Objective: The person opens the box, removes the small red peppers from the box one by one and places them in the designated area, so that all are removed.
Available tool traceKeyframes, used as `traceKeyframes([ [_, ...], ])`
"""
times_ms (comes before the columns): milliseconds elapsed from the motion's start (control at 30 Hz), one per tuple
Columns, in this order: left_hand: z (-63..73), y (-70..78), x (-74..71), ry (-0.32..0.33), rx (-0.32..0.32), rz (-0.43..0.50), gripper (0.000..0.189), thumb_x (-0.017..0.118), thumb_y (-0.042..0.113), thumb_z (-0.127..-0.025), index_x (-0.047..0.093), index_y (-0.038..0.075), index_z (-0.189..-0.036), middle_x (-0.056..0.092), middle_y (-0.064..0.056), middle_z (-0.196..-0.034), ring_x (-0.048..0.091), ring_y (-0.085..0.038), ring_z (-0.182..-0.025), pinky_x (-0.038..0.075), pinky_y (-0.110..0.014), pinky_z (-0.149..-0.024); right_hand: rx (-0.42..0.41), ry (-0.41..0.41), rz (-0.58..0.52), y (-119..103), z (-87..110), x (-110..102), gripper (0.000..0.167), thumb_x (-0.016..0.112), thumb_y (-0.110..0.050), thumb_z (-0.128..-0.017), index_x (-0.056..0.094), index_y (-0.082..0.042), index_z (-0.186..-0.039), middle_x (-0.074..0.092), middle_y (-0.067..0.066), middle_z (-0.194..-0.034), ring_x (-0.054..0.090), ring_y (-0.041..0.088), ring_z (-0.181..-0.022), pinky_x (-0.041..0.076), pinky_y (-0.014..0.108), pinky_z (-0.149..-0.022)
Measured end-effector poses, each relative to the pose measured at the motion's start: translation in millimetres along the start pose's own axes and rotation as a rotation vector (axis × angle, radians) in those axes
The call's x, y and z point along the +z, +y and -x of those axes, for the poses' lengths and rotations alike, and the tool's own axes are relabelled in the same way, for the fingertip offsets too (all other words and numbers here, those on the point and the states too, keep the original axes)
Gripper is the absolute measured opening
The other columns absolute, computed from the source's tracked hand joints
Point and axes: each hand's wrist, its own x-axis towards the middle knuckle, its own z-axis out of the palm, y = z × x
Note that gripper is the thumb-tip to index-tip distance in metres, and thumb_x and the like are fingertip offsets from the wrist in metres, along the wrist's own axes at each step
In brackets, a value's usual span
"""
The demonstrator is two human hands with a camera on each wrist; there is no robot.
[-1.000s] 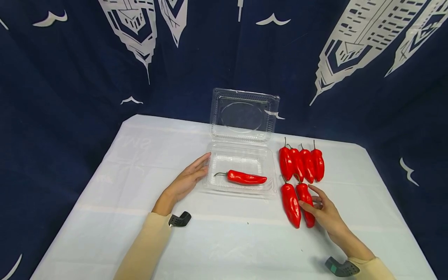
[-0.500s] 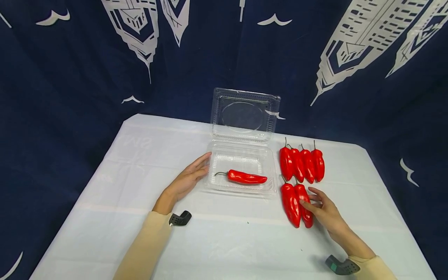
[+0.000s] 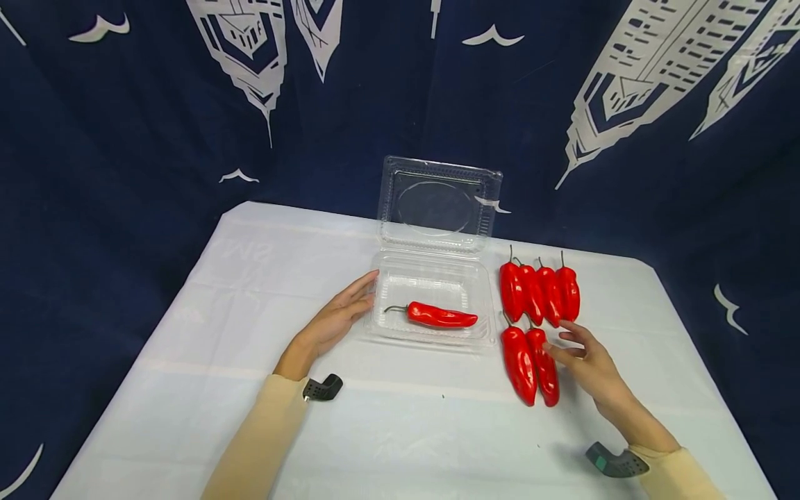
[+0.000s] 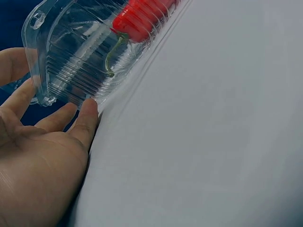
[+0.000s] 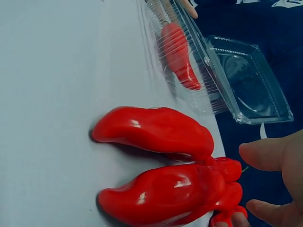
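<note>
In the head view a clear plastic clamshell container (image 3: 431,288) stands with its lid (image 3: 434,208) raised at the back. One red chili pepper (image 3: 440,317) lies crosswise inside, its green stem to the left. My left hand (image 3: 334,323) rests against the container's left side, fingers extended along the wall. Right of the container, two red peppers, a left one (image 3: 518,364) and a right one (image 3: 542,368), lie side by side. My right hand (image 3: 590,361) is held beside the right one, fingers spread and gripping nothing. The right wrist view shows the thumb (image 5: 262,153) apart from the peppers.
Behind the two front peppers, a row of several more red peppers (image 3: 532,292) lies with stems pointing away. A white cloth (image 3: 400,430) covers the table. A dark blue curtain (image 3: 350,125) with white prints hangs behind the table's far edge.
The right front pepper has shifted slightly left, against its neighbour. My right hand has come off it and moved a little back and to the right. My left hand stays by the container.
</note>
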Motion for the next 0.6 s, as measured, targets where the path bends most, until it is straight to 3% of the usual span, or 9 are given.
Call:
traceKeyframes([
  [467, 0.7, 1.7, 0.6, 0.001, 0.002, 0.006, 0.059, 0.049, 0.018, -0.106, 0.026, 0.029, -0.160, 0.015, 0.002, -0.168, 0.017, -0.021, -0.154, 0.018, -0.041, -0.126, -0.153, 0.091, 0.040, -28, -2.7, -9, 0.085, 0.063, -0.035, -0.098, 0.014, -0.001, -0.159, 0.029, 0.032, -0.151, 0.037, 0.050, -0.130, 0.051, 0.064, -0.096],
  [600, 1.2, 1.9, 0.9, 0.005, -0.007, 0.008, 0.058, 0.049, 0.019, -0.106, 0.027, 0.031, -0.159, 0.015, 0.003, -0.168, 0.017, -0.020, -0.154, 0.018, -0.040, -0.126, -0.206, 0.092, 0.039, -36, -3.4, -6, 0.080, 0.065, -0.030, -0.098, 0.019, -0.001, -0.157, 0.033, 0.031, -0.147, 0.040, 0.048, -0.128, 0.055, 0.057, -0.094],
])
